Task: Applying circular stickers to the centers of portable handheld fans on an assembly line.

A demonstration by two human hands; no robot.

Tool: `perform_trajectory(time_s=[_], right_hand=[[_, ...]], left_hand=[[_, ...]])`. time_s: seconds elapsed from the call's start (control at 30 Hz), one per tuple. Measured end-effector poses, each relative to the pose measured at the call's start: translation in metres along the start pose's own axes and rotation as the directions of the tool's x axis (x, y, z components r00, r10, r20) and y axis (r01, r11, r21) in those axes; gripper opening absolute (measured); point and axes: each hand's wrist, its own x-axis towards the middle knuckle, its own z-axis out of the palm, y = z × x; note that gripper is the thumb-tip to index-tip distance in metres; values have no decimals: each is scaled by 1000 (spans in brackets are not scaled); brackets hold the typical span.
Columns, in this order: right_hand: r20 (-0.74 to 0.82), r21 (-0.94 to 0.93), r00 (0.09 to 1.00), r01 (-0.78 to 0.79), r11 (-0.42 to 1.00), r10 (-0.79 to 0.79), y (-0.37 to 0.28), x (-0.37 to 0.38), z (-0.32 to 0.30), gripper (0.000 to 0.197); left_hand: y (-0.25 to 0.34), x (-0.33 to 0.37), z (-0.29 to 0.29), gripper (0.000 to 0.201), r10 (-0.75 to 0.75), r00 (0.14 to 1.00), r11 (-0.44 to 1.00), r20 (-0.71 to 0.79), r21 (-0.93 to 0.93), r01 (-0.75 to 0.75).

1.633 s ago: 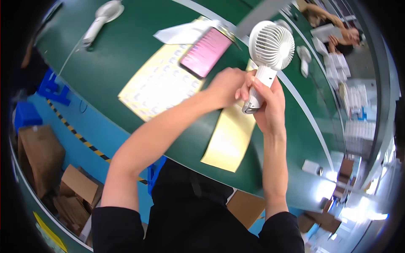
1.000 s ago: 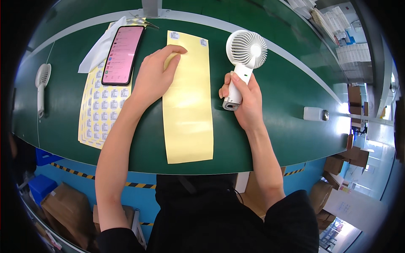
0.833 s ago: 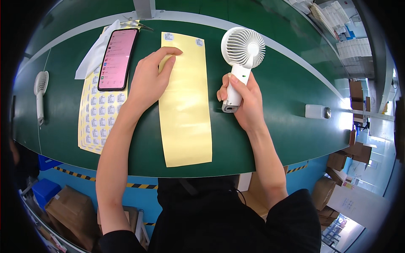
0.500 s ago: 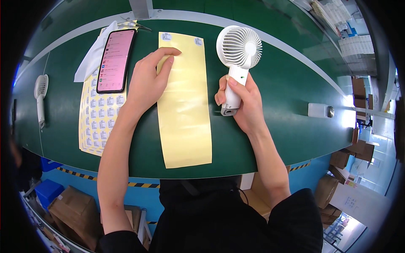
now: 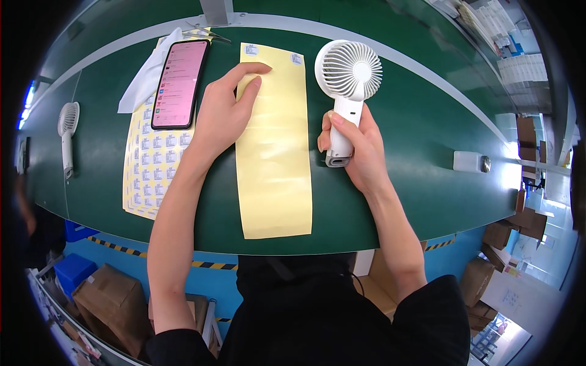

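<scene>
My right hand is wrapped round the handle of a white handheld fan, its round grille pointing up and away from me. The fan is held to the right of a long yellow backing sheet, which lies lengthwise on the green table. Two small round printed labels stick near that sheet's far corners; the rest of its surface is bare. My left hand rests at the sheet's left edge, index finger stretched across it and thumb apart, holding nothing.
Left of my left hand, a phone with a lit pink screen lies on label sheets. White paper and tweezers are beside it. Another white fan lies far left; a white container lies at the right. Cardboard boxes stand below.
The whole view has shifted slightly, so the table things appear farther right. The green spot on the fan's handle now looks dark, and the fan has turned slightly. My left hand's pose is nearly the same.
</scene>
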Motion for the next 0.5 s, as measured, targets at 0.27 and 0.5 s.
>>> perform_trajectory(time_s=[0.27,0.5], right_hand=[[-219,-663,971,-78,745,-93,-5,-12,8,39],[13,-984,905,87,154,-425,-42,-16,21,28]], left_hand=[[5,2,-10,36,-113,993,890,-23,-447,91],[20,0,-17,25,-122,992,828,8,-551,107]])
